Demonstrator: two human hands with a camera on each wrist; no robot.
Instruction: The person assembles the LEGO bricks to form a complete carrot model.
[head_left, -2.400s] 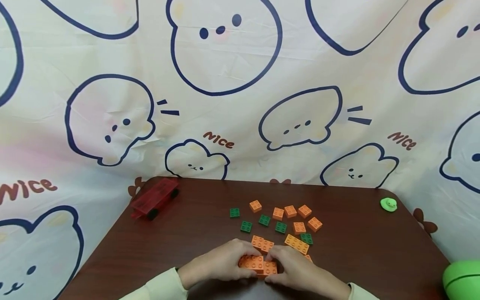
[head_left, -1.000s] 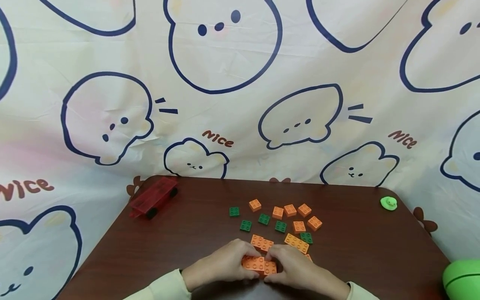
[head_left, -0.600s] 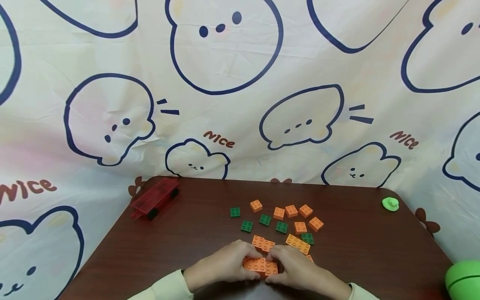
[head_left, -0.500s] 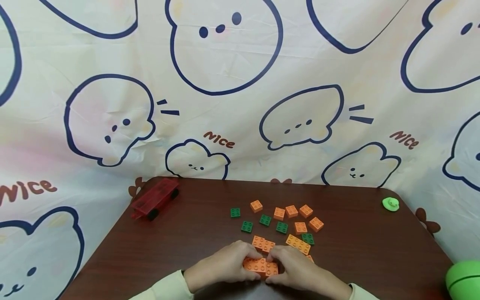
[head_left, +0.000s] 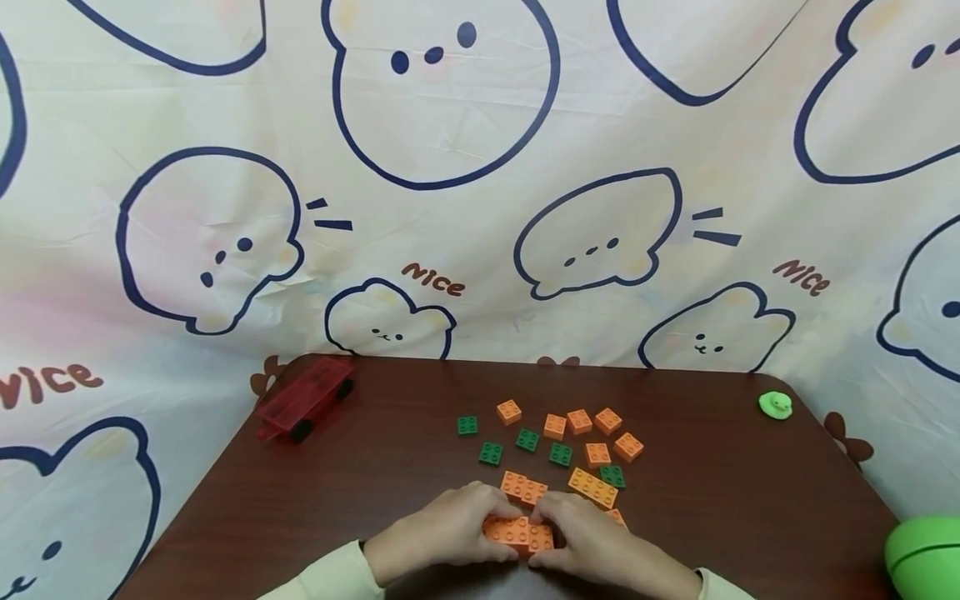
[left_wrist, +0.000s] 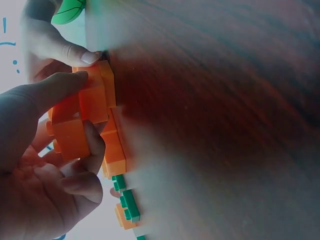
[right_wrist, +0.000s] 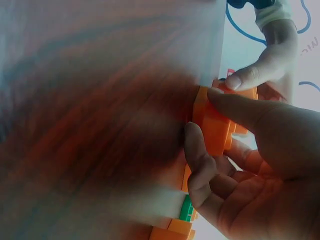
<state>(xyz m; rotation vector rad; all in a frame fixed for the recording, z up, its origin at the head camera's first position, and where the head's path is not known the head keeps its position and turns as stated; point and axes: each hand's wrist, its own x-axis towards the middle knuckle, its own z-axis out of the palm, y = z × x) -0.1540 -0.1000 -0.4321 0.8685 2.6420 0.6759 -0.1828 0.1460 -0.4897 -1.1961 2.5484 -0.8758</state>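
Observation:
In the head view my left hand (head_left: 450, 532) grips an orange building brick (head_left: 507, 533) at the table's front. My right hand (head_left: 592, 540) pinches a second orange brick (head_left: 541, 539) that sits right against the first. Studs on both face up. The left wrist view has the left thumb and fingers curled round an orange brick (left_wrist: 71, 134), and a lower orange brick (left_wrist: 108, 82) lies beneath the pair. From the right wrist view, the right thumb and fingers hold the right-hand brick (right_wrist: 215, 131). Whether the bricks are pressed together cannot be told.
Just beyond the hands lie joined orange bricks (head_left: 524, 487) and a yellow-orange long brick (head_left: 593, 487). Several small orange bricks (head_left: 579, 422) and green bricks (head_left: 527, 440) are scattered farther back. A red toy cart (head_left: 307, 398), a green duck (head_left: 776, 405) and a green rounded object (head_left: 926, 558) stand around them.
Compared with the earliest frame, my left hand and its brick have shifted slightly right. Both hands keep their hold, and the scattered bricks have not moved; the head view sways a little.

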